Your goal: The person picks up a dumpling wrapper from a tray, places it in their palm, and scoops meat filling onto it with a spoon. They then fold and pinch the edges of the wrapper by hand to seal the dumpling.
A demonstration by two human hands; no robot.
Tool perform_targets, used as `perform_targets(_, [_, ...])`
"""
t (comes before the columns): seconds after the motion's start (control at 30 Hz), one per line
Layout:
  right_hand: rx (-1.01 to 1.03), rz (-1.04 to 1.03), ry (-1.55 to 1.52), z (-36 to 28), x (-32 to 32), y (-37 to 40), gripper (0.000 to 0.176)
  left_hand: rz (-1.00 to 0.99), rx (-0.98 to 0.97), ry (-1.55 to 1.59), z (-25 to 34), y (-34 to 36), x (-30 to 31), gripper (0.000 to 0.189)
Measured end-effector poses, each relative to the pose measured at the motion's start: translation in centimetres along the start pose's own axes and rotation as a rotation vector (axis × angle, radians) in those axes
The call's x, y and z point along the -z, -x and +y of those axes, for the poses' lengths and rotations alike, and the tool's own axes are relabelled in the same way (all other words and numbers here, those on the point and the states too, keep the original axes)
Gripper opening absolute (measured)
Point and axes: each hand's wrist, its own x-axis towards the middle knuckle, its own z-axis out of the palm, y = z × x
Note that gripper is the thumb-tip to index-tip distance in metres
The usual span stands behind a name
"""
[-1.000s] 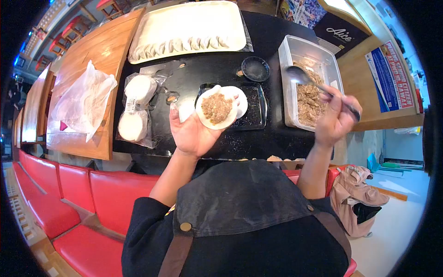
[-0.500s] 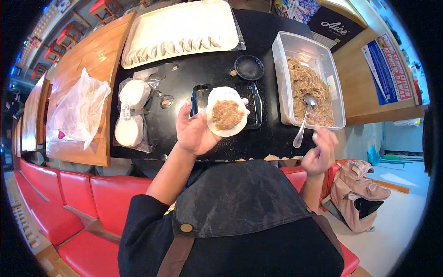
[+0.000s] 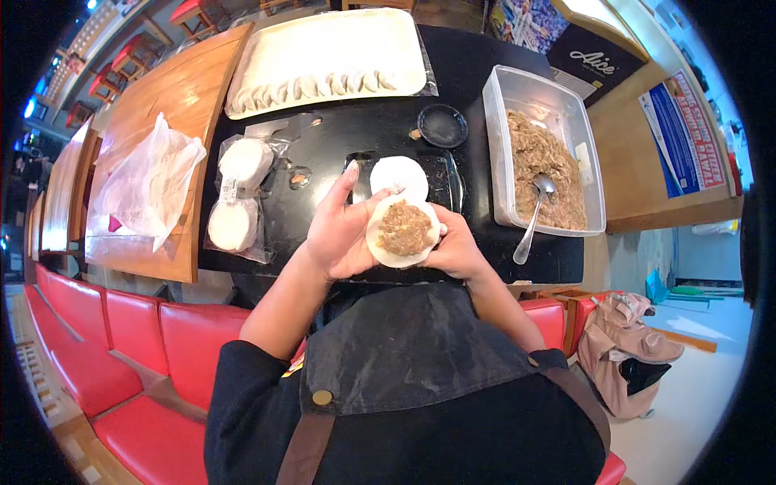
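A round dumpling wrapper (image 3: 376, 242) lies across the fingers of my left hand (image 3: 339, 234), with a mound of brown minced filling (image 3: 406, 228) spread on it. The left thumb points up and away from the wrapper. My right hand (image 3: 457, 249) grips the wrapper's right edge; some of its fingers are hidden underneath. Just beyond both hands, white round wrappers (image 3: 399, 176) sit on a dark tray (image 3: 457, 182). To the right, a spoon (image 3: 533, 218) rests in a clear plastic tub (image 3: 594, 153) of filling (image 3: 541, 153), its handle over the near rim.
A cream tray (image 3: 323, 48) at the back carries a row of folded dumplings (image 3: 315, 86). Near it is a small black bowl (image 3: 443, 126). Packaged wrappers (image 3: 233, 226) lie left, and a plastic bag (image 3: 145, 178) covers part of a wooden table (image 3: 182, 97).
My right hand has come left from beside the tub to the wrapper's right edge. My left hand has drawn the filled wrapper closer to my body, uncovering the white wrappers on the dark tray.
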Motion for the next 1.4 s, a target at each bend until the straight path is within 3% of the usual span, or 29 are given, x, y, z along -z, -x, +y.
perform_targets(0.2, [0.068,0.024,0.047,1.3,0.0,-0.3,0.052,-0.067,0.030,0.154,0.4,-0.3,0.5,0.081])
perform_targets(0.37, [0.221,0.154,0.038,1.3,-0.2,0.1,0.048,0.019,0.011,0.026,1.1,0.7,-1.0,0.081])
perform_targets(0.43, [0.369,0.288,0.062,0.6,-0.2,0.1,0.048,-0.124,-0.137,-0.390,0.9,1.4,-1.2,0.085])
perform_targets(0.47, [0.399,0.340,0.070,0.2,-0.3,0.2,0.048,-0.153,-0.174,-0.467,0.6,1.6,-1.2,0.078])
perform_targets(0.5, [0.399,0.342,0.071,0.0,-0.1,0.3,0.048,-0.181,-0.213,-0.542,0.3,1.8,-1.1,0.087])
perform_targets(0.57, [0.414,0.363,0.145,-0.5,0.2,0.6,0.049,-0.035,-0.253,-0.624,-1.0,1.1,-1.0,0.089])
perform_targets(0.8, [0.460,0.255,0.305,-1.0,0.2,0.2,0.051,0.049,-0.646,-0.547,-4.1,-1.7,3.0,0.063])
perform_targets(1.0, [0.625,0.156,0.541,-2.3,0.6,-0.7,0.048,0.044,-0.694,-0.712,-4.2,-0.8,4.3,0.052])
perform_targets(1.3, [0.466,0.217,0.477,-3.0,0.5,-0.3,0.044,0.117,-0.580,-0.900,-3.4,0.2,2.6,0.044])
perform_targets(1.37, [0.472,0.226,0.515,-3.2,0.3,-0.3,0.041,0.157,-0.560,-0.817,-3.6,0.1,2.3,0.042])
perform_targets(1.4, [0.365,0.256,0.378,-3.3,-0.2,-0.3,0.037,0.196,-0.539,-0.735,-3.7,0.0,2.2,0.040])
